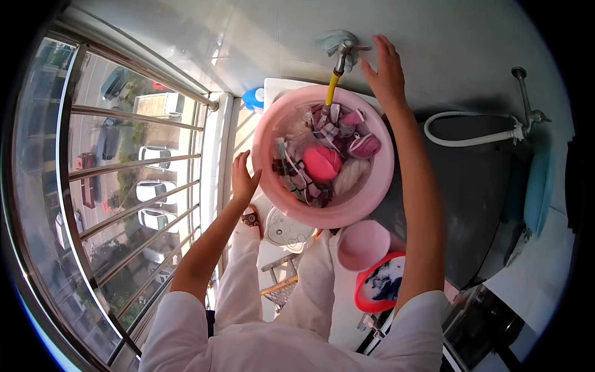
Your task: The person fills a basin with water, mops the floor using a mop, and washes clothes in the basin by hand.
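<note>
A large pink basin holds wet clothes in water, with a bright pink padded piece among them. My left hand is beside the basin's left rim, fingers stretched and thumb apart; whether it touches the rim I cannot tell. My right hand is raised by the wall just right of the tap, near its lever, fingers spread and holding nothing. From the tap a yellow hose hangs down into the basin, where water runs onto the clothes.
A blue bottle stands behind the basin at left. Below are a small pink bowl, a red basin with dark cloth in suds, and a small stool. A white hose loops at right; railings line the left.
</note>
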`<state>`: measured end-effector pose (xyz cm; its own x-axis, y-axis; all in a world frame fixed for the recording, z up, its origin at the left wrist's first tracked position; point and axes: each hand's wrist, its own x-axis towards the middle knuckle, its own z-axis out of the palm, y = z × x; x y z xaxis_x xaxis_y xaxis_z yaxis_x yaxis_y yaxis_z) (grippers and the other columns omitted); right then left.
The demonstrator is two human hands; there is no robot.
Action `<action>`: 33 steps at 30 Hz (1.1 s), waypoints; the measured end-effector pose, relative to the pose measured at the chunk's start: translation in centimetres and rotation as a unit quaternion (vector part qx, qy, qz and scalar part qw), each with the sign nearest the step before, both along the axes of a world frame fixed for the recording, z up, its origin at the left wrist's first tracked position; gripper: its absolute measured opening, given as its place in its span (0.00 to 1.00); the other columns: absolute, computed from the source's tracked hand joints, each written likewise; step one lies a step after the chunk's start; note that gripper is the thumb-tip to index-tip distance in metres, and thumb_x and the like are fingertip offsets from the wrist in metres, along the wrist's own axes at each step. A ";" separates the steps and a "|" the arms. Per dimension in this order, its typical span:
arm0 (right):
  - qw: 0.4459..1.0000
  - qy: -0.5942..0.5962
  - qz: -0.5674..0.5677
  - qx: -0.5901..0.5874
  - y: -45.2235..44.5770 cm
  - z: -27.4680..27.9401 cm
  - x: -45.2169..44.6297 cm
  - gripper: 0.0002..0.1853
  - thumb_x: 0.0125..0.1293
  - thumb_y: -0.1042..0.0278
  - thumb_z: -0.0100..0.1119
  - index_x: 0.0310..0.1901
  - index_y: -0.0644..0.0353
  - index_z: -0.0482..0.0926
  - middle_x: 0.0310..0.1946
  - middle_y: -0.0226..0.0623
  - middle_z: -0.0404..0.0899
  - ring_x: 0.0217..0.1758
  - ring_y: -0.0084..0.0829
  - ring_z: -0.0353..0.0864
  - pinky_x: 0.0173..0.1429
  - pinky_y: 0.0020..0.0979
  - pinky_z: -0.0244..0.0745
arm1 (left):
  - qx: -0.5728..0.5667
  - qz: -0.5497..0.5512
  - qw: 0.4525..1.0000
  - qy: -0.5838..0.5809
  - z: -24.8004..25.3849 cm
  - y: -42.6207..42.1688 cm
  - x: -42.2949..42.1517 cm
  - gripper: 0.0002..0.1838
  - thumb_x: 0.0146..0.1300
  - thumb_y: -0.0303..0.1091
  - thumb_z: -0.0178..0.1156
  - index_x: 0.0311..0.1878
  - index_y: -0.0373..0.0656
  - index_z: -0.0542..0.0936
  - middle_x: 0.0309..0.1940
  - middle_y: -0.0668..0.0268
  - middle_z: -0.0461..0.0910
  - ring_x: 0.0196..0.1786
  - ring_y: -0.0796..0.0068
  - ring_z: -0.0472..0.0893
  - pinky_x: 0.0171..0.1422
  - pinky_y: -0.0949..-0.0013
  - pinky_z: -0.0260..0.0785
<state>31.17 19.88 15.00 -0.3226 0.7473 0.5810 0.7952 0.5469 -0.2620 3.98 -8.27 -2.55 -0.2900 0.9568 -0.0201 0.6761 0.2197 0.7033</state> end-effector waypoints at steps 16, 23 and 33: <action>0.994 0.032 0.018 -0.107 -3.3 0.4 -3.7 0.24 0.55 0.66 0.58 0.51 0.66 0.64 0.26 0.46 0.77 0.29 0.43 0.78 0.33 0.38 0.73 | -0.093 0.317 0.812 -0.482 -10.2 -12.0 4.1 0.17 0.64 0.45 0.52 0.48 0.42 0.70 0.40 0.70 0.75 0.36 0.85 0.72 0.38 0.78 0.65; 0.980 -0.045 -0.076 -0.179 -6.7 -18.3 14.4 0.24 0.58 0.57 0.58 0.52 0.61 0.70 0.43 0.47 0.77 0.46 0.43 0.76 0.49 0.37 0.70 | -0.155 0.138 0.914 -0.348 -4.1 1.8 -0.6 0.25 0.63 0.48 0.54 0.53 0.35 0.69 0.41 0.60 0.78 0.43 0.76 0.77 0.47 0.73 0.69; 0.914 0.091 -0.158 -0.362 -8.5 -25.6 19.4 0.20 0.54 0.53 0.63 0.25 0.66 0.74 0.18 0.38 0.71 0.22 0.29 0.67 0.28 0.31 0.64 | -0.175 0.067 0.966 -0.177 -5.7 3.7 -1.5 0.20 0.54 0.37 0.60 0.43 0.31 0.73 0.30 0.54 0.80 0.32 0.69 0.80 0.36 0.70 0.71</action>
